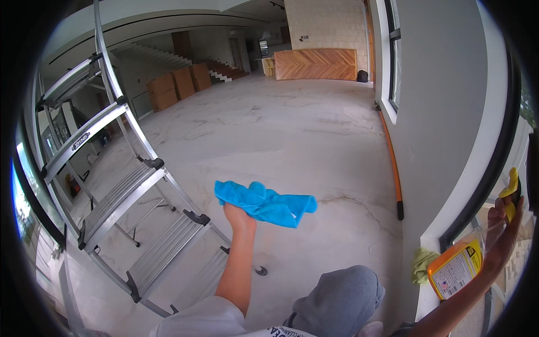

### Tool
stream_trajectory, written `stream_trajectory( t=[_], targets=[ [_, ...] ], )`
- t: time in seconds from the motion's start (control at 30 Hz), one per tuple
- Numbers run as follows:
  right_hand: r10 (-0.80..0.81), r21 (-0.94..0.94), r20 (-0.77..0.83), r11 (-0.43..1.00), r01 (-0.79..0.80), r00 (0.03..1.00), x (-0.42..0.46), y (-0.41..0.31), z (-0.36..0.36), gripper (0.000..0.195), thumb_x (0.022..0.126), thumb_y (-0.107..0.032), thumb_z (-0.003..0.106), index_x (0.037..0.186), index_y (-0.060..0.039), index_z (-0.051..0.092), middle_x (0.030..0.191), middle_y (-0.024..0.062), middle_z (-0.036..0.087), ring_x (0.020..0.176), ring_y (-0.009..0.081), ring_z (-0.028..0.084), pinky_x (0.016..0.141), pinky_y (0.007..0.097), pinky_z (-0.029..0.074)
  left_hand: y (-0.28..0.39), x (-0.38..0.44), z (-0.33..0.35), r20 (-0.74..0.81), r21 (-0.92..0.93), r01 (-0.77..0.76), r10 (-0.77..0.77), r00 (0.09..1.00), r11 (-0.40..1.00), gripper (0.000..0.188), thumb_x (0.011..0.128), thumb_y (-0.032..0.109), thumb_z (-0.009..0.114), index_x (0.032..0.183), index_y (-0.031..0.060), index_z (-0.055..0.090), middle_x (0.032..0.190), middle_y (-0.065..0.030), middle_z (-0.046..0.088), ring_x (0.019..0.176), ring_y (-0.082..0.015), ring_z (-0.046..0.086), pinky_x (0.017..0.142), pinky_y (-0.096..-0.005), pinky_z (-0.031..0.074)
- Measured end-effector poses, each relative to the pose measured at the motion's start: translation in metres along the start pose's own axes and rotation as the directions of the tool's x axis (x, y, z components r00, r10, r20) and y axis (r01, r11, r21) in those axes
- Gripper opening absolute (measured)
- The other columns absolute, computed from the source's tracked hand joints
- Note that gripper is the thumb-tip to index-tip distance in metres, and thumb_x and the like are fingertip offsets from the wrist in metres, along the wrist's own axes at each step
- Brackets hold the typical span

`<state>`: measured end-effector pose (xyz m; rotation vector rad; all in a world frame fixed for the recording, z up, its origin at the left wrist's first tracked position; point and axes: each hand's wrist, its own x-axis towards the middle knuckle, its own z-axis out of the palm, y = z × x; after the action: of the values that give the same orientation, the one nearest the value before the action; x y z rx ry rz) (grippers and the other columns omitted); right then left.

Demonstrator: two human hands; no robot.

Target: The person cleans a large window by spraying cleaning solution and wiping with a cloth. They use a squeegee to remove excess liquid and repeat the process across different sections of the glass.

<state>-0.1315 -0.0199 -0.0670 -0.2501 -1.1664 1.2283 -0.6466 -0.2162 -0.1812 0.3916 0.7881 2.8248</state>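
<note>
My left hand [239, 215] is held out over the floor, gripping a bright blue microfiber cloth [269, 203] that lies bunched across it. At the far right, beside the window, my right hand [503, 215] is closed round the neck of a spray bottle [455, 267] with a yellow trigger head and orange liquid inside. The bottle hangs tilted along my forearm, and its label bears writing. Just left of the bottle, a crumpled green cloth [423, 264] rests on the white window sill.
An aluminium stepladder [145, 168] stands open at my left. An orange pole [391, 164] with a black end lies along the base of the right wall. Farther off are brown cardboard boxes [162, 93], a herringbone wood panel [316, 64], a black bag [362, 76] and stairs [227, 71].
</note>
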Motion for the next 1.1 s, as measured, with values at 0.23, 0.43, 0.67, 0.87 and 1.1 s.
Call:
stream_trajectory(
  t=[0.23,0.43,0.67,0.87,1.1],
  targets=[
    [0.086,0.650,0.351,0.694,-0.309,0.932,0.037,0.104,0.041,0.058,0.094,-0.035,0.051,0.139,-0.0057,0.029,0.099,0.0109,0.057,0.060,0.0115,0.057,0.062,0.0243,0.056,0.181,0.015,-0.188,-0.044,0.870,0.290,0.523,0.851,-0.399,0.041,0.088,0.043,0.052,0.092,0.0030,0.061,0.081,-0.0151,0.065,0.078,-0.0313,0.063,0.070,-0.0417,0.050],
    [0.211,0.505,0.329,0.784,-0.361,0.920,0.048,0.180,0.062,0.051,0.094,-0.039,0.051,0.129,-0.0032,0.041,0.110,0.0133,0.057,0.060,0.0128,0.058,0.060,0.0217,0.054,0.165,-0.009,-0.204,0.257,0.668,0.303,0.593,0.763,-0.680,0.043,0.082,0.043,0.052,0.096,0.0027,0.062,0.095,-0.0196,0.064,0.089,-0.0383,0.062,0.075,-0.0483,0.049],
    [0.434,-0.171,0.324,0.901,-0.400,0.840,0.031,0.268,0.106,0.045,0.079,-0.026,0.064,0.115,-0.0024,0.055,0.104,0.0153,0.061,0.062,0.0146,0.055,0.055,0.0237,0.045,0.171,-0.011,-0.192,0.037,0.574,0.469,0.593,0.804,-0.671,0.037,0.083,0.035,0.049,0.092,0.0016,0.061,0.089,-0.0201,0.064,0.083,-0.0406,0.062,0.074,-0.0504,0.049],
    [0.612,-0.191,0.361,0.787,-0.586,0.704,0.036,0.361,0.122,0.033,0.078,-0.002,0.063,0.110,0.0000,0.054,0.092,0.0128,0.063,0.070,0.0138,0.057,0.056,0.0253,0.048,0.182,-0.007,-0.219,0.173,0.525,0.481,0.641,0.748,-0.702,0.034,0.083,0.033,0.049,0.090,0.0021,0.060,0.087,-0.0209,0.064,0.079,-0.0409,0.061,0.072,-0.0506,0.048],
    [0.635,-0.397,0.274,0.758,-0.517,0.722,0.068,0.371,0.143,0.036,0.080,0.003,0.058,0.115,-0.0001,0.052,0.095,0.0115,0.061,0.071,0.0130,0.057,0.060,0.0246,0.048,0.180,-0.006,-0.233,0.111,0.522,0.506,0.643,0.758,-0.687,0.031,0.080,0.030,0.051,0.094,0.0024,0.058,0.084,-0.0194,0.063,0.080,-0.0404,0.060,0.072,-0.0498,0.048]
  ],
)
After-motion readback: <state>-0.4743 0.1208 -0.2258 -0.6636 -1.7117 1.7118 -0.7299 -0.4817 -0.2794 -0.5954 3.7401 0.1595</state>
